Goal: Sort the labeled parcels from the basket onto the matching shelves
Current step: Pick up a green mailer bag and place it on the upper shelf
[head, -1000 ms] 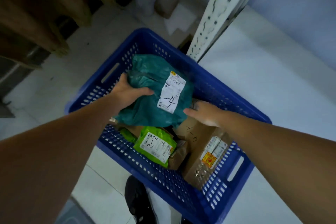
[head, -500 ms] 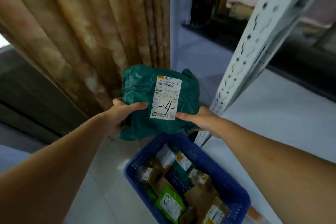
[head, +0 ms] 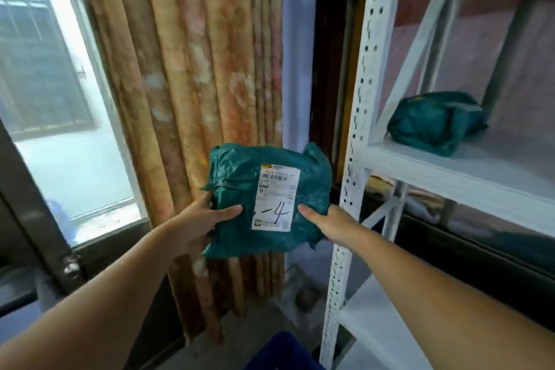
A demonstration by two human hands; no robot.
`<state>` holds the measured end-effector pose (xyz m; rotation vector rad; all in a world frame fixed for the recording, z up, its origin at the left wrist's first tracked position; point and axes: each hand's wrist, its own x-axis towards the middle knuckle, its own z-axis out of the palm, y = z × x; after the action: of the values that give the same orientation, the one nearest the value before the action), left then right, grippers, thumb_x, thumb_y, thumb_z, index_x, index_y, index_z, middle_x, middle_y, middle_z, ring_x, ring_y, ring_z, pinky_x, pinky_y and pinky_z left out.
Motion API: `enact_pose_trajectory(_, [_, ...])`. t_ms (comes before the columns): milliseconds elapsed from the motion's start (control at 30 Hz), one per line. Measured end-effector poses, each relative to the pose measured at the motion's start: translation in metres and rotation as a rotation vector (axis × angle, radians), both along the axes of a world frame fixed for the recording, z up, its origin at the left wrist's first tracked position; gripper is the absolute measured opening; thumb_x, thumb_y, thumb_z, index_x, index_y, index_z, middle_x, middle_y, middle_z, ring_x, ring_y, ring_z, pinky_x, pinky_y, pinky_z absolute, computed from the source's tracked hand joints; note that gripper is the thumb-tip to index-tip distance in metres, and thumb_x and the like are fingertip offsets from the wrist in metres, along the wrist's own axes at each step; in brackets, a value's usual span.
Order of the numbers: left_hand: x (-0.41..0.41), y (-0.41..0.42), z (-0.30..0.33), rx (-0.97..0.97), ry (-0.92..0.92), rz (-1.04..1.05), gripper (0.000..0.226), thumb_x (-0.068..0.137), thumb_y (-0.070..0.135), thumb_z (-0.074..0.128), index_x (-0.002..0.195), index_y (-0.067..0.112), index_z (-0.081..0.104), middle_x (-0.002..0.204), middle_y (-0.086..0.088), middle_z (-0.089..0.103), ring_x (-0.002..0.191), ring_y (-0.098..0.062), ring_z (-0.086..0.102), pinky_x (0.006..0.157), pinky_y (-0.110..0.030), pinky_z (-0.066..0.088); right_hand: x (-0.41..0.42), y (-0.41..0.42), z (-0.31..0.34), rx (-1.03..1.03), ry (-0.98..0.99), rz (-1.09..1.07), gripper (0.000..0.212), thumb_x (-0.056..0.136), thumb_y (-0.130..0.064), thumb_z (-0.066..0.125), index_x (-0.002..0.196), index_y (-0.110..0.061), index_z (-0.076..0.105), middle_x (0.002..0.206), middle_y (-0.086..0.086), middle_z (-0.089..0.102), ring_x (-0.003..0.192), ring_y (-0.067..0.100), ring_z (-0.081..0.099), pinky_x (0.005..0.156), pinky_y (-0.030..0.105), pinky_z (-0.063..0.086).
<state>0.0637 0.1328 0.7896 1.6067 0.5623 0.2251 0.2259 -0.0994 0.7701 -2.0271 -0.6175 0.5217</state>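
Raised higher: one green parcel (head: 267,201) between two hands, left hand (head: 198,224), right hand (head: 333,224).

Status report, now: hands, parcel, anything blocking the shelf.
Left hand and right hand both grip the teal parcel, label marked 4, facing up. Held left of the rack post. Another teal parcel already sits on the shelf.

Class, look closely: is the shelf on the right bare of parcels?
No: a green parcel already lies on the white shelf, apart from the one held in both hands.
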Motion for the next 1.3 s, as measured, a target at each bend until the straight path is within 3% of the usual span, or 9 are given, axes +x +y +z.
enact_pose_trajectory(67, [-0.007, -0.011, 0.021, 0.010, -0.016, -0.048, 0.058, 0.074, 0.024, 0.084, 0.126, 0.022, 0.058, 0.122, 0.000, 0.071, 0.107, -0.023, 0.071, 0.095, -0.047, 0.056, -0.011, -0.022, 0.023, 0.016, -0.031, -0.011, 0.037, 0.091, -0.061, 0.062, 0.115, -0.033, 0.064, 0.114, -0.008, 0.070, 0.101, 0.013, 0.066, 0.091, 0.030, 0.052])
enact_pose_trajectory(167, [-0.009, -0.033, 0.041, 0.035, -0.049, -0.109, 0.076, 0.064, 0.031, 0.087, 0.132, 0.020, 0.056, 0.125, 0.000, 0.070, 0.112, -0.025, 0.067, 0.101, -0.049, 0.053, -0.033, -0.056, 0.049, 0.024, -0.096, -0.062, 0.033, 0.092, -0.060, 0.061, 0.112, -0.034, 0.062, 0.105, -0.013, 0.068, 0.096, 0.012, 0.065, 0.092, 0.031, 0.052])
enact_pose_trajectory(333, [-0.007, -0.094, 0.053, 0.018, -0.158, -0.164, 0.046, 0.075, 0.046, 0.080, 0.111, 0.023, 0.064, 0.099, 0.002, 0.078, 0.082, -0.016, 0.076, 0.066, -0.031, 0.061, -0.077, -0.118, 0.071, -0.008, -0.165, -0.186, 0.048, 0.094, -0.060, 0.058, 0.130, -0.028, 0.061, 0.125, -0.003, 0.065, 0.115, 0.021, 0.062, 0.101, 0.034, 0.048])
enact_pose_trajectory(467, [-0.006, -0.138, 0.053, 0.051, -0.183, -0.213, 0.092, 0.047, 0.075, 0.088, 0.119, 0.021, 0.065, 0.109, -0.003, 0.076, 0.092, -0.028, 0.075, 0.084, -0.050, 0.061, -0.117, -0.177, 0.073, -0.015, -0.193, -0.270, 0.049, 0.096, -0.056, 0.059, 0.138, -0.030, 0.056, 0.131, -0.008, 0.062, 0.119, 0.016, 0.058, 0.106, 0.033, 0.045])
enact_pose_trajectory(733, [-0.015, -0.280, 0.052, 0.082, -0.210, -0.532, 0.056, 0.080, 0.050, 0.076, 0.124, 0.020, 0.059, 0.105, 0.001, 0.075, 0.090, -0.020, 0.074, 0.074, -0.033, 0.059, -0.201, -0.325, 0.075, -0.129, -0.189, -0.522, 0.050, 0.095, -0.060, 0.057, 0.132, -0.028, 0.062, 0.128, -0.004, 0.066, 0.113, 0.016, 0.061, 0.096, 0.029, 0.047])
enact_pose_trajectory(967, [-0.005, -0.420, 0.041, 0.101, -0.181, -0.739, 0.092, 0.052, 0.078, 0.084, 0.128, 0.033, 0.060, 0.112, 0.002, 0.076, 0.103, -0.027, 0.073, 0.094, -0.052, 0.056, -0.273, -0.469, 0.082, -0.175, -0.190, -0.732, 0.052, 0.093, -0.061, 0.059, 0.130, -0.024, 0.063, 0.124, -0.002, 0.068, 0.110, 0.015, 0.063, 0.097, 0.031, 0.052])
enact_pose_trajectory(1167, [-0.050, -0.570, 0.059, 0.198, -0.263, -0.821, 0.051, 0.082, 0.049, 0.076, 0.120, 0.019, 0.061, 0.110, -0.001, 0.071, 0.093, -0.019, 0.067, 0.087, -0.034, 0.052, -0.333, -0.588, 0.081, -0.192, -0.204, -0.862, 0.050, 0.096, -0.057, 0.057, 0.134, -0.024, 0.059, 0.125, 0.000, 0.066, 0.106, 0.015, 0.060, 0.085, 0.023, 0.045])
enact_pose_trajectory(1233, [-0.057, -0.615, 0.058, 0.179, -0.258, -0.880, 0.060, 0.077, 0.056, 0.078, 0.124, 0.023, 0.061, 0.107, 0.003, 0.073, 0.094, -0.017, 0.069, 0.085, -0.034, 0.055, -0.352, -0.630, 0.083, -0.243, -0.203, -0.904, 0.052, 0.097, -0.058, 0.055, 0.135, -0.023, 0.058, 0.127, 0.002, 0.065, 0.107, 0.017, 0.060, 0.087, 0.026, 0.047])
enact_pose_trajectory(1300, [-0.062, -0.657, 0.057, 0.164, -0.246, -0.937, 0.084, 0.063, 0.072, 0.081, 0.130, 0.027, 0.057, 0.115, 0.003, 0.072, 0.102, -0.020, 0.070, 0.094, -0.041, 0.055, -0.368, -0.672, 0.085, -0.291, -0.203, -0.940, 0.056, 0.097, -0.061, 0.052, 0.137, -0.023, 0.055, 0.129, 0.003, 0.064, 0.109, 0.020, 0.061, 0.090, 0.029, 0.048])
